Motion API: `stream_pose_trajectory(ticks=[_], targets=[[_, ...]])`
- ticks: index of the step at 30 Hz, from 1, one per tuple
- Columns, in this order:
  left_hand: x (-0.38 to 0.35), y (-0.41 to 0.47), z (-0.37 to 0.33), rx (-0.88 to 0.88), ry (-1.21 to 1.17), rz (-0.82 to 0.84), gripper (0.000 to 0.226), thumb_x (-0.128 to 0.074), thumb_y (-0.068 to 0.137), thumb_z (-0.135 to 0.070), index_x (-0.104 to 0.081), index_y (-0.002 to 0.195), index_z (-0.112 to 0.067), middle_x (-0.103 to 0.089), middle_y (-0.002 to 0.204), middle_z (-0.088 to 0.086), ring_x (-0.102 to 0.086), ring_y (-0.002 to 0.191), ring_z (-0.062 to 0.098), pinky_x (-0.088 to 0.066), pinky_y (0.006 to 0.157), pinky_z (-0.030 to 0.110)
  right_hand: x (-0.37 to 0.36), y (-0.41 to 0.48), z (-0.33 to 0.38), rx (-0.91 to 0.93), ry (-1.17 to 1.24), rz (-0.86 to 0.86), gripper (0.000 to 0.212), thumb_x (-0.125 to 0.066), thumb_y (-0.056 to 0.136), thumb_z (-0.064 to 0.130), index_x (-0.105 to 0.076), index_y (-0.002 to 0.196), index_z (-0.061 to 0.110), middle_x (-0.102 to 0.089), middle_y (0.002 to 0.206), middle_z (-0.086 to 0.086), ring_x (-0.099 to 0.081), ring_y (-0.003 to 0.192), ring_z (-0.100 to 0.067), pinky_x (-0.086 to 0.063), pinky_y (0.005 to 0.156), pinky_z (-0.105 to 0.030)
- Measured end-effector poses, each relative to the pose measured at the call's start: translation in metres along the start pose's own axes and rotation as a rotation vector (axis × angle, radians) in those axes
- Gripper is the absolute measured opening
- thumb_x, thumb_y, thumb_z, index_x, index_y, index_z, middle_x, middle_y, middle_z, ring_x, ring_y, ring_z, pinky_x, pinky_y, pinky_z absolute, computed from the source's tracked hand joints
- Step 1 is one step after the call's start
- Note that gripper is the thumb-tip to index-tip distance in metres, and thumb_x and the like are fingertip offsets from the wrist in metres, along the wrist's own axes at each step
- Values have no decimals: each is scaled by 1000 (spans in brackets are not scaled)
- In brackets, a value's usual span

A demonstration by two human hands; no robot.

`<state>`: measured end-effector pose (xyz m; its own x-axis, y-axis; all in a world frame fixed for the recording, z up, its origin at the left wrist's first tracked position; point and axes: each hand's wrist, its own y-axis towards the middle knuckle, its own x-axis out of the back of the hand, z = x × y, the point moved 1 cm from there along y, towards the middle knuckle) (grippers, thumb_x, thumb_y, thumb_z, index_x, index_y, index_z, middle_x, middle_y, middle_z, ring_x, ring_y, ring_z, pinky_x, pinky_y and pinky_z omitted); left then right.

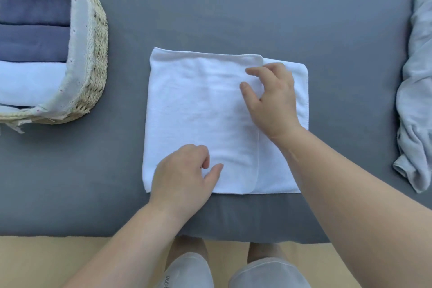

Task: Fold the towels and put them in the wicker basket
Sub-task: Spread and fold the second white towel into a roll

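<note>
View from above of a grey-covered surface (233, 7), with a person's two bare arms reaching in from the near edge.

At the far left stands a wicker basket (98, 54) with a pale cloth lining. Inside it, folded towels lie side by side: two blue folded towels (35, 23) farther away and one pale folded towel (30, 82) nearer.

In the centre a white towel (198, 105) lies flat on the surface, partly folded. Its upper layer covers most of the lower one and stops short of the right edge, leaving a strip of the lower layer showing.

The left hand (182, 177) rests on the towel's near edge, fingers loosely curled and pressing down, gripping nothing. The right hand (271, 96) sits at the upper layer's far right edge, fingers bent; thumb and forefinger seem to be touching or lightly pinching that edge, though a firm pinch cannot be confirmed.

At the far right a crumpled grey towel (416, 100) lies unfolded.

The step in hand appears to be folding the white towel. The next move likely calls for evening or smoothing this fold, folding again, then carrying it left to the basket.
</note>
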<state>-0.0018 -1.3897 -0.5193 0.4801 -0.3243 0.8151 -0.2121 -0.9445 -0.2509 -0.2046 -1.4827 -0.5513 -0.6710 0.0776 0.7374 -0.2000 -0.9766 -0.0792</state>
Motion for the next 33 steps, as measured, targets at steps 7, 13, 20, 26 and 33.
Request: stream_pose_trajectory(ticks=[7, 13, 20, 26, 33], targets=[[-78, -4, -68, -179, 156, 195, 39, -67, 79, -52, -43, 83, -22, -43, 81, -6, -42, 70, 19, -34, 58, 31, 32, 0, -36, -73, 86, 231, 42, -66, 92, 42, -61, 132, 28, -49, 132, 11, -38, 129, -15, -37, 106, -31], [-90, -9, -51, -75, -23, 187, 13, -61, 74, -23, -50, 81, -19, -45, 78, -7, -47, 68, 20, -45, 54, 35, 34, 10, -49, -32, 35, 335, 53, -71, 87, 44, -56, 137, 33, -43, 135, 14, -36, 130, -16, -38, 105, -30], [-80, -6, -43, -65, -117, 219, 11, -66, 81, -13, -62, 79, -22, -52, 81, -14, -49, 71, 7, -40, 63, 17, 39, 23, -38, -39, 9, 395, 56, -61, 89, 61, -53, 140, 40, -45, 137, 17, -33, 132, -17, -38, 102, -31], [-78, -10, -50, -100, -144, 68, 8, -60, 77, -19, -65, 71, -20, -44, 69, -19, -38, 64, 1, -33, 60, 10, 34, 17, -26, 92, -153, 387, 48, -58, 96, 47, -54, 141, 30, -46, 144, 16, -35, 128, -19, -33, 109, -36], [-34, -12, -99, -217, -213, -171, 15, -68, 65, 2, -61, 63, -11, -47, 59, -6, -41, 56, 10, -36, 51, 19, 79, 17, 4, -5, 370, 192, 14, -70, 91, 20, -74, 105, 20, -64, 108, 16, -67, 70, -7, -54, 81, -27]])
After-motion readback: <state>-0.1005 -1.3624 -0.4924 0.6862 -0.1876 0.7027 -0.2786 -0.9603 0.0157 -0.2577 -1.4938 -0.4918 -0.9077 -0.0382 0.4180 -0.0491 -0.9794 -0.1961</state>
